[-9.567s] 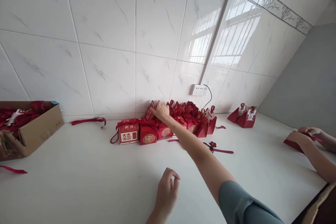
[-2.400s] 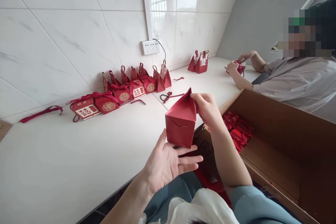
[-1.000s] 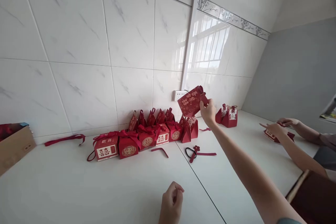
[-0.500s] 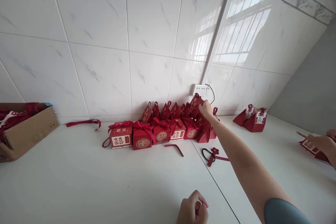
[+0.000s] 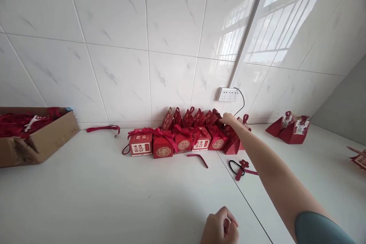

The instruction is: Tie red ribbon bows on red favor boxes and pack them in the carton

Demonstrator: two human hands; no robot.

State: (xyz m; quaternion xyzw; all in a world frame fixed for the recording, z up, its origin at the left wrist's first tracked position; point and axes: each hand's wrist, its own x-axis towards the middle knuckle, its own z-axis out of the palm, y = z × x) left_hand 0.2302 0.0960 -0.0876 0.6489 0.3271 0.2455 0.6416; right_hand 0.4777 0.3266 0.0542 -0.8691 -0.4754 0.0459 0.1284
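My right hand reaches to the right end of the back row, its fingers closed on the top of a red gift box, which is mostly hidden by the hand and the boxes in front. Left of it stand several pointed red gift boxes with loops on top, close to the wall. Before them is a row of cube-shaped red gift boxes tied with ribbons. A slanted red box stands just below my right wrist. My left hand is curled into a loose fist above the near tabletop, with nothing visible in it.
At left an open cardboard box holds red ribbons, and a red ribbon lies beside it. A red strip and a black hair tie lie in front of the rows. Two red boxes stand far right, below the tiled wall.
My right hand has lowered the pointed gift box into the end of the back row. My view has swung left, and another person's hands at the right edge have gone out of sight.
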